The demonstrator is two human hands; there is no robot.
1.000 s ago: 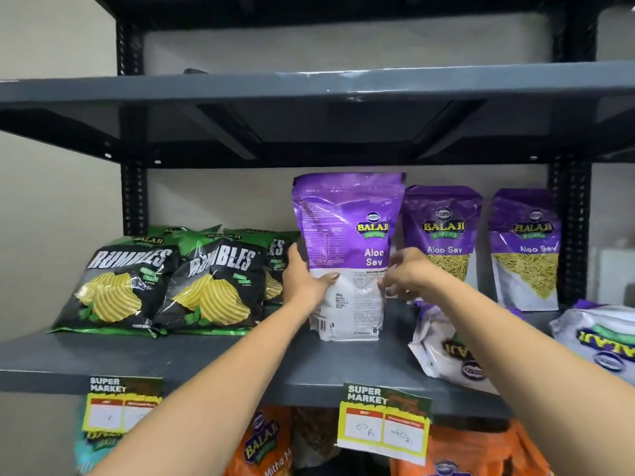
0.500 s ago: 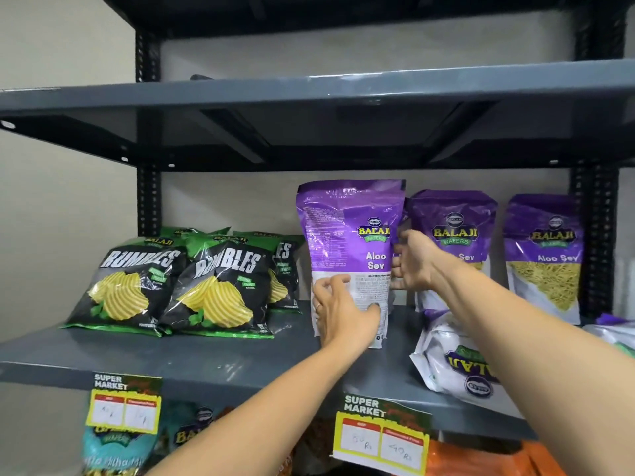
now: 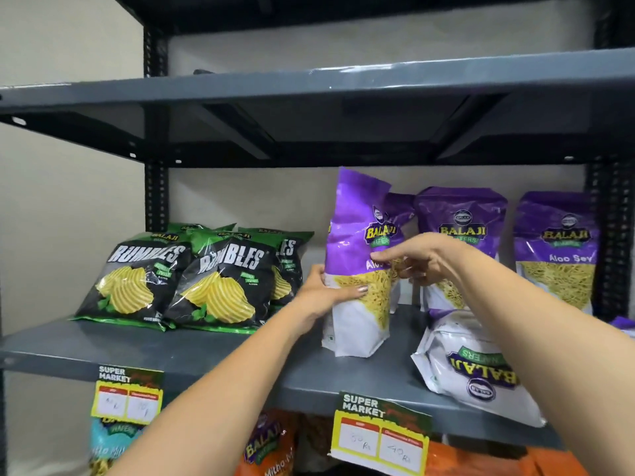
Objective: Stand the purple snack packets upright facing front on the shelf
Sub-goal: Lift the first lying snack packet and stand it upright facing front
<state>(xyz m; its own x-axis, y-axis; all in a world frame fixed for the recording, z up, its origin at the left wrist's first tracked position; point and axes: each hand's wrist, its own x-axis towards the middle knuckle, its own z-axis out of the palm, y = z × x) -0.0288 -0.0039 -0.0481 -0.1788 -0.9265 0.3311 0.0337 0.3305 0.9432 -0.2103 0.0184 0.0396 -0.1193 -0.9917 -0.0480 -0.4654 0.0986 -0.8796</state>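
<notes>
Purple packet (image 3: 357, 269) upright mid-shelf (image 3: 206, 348), turned partly sideways, near the front edge. Left hand (image 3: 330, 286) wrapped around its left side, fingers gripping the front. Right hand (image 3: 422, 257) pinching its right edge. Two more packets (image 3: 462, 235) standing behind right; another packet (image 3: 474, 365) lying flat at the front edge.

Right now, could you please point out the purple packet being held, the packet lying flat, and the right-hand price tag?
Held purple packet (image 3: 354, 235), head view: purple upper front.
Flat packet (image 3: 481, 369), head view: white face, at the upside-down logo.
Right price tag (image 3: 381, 438), head view: its middle, yellow card.
</notes>
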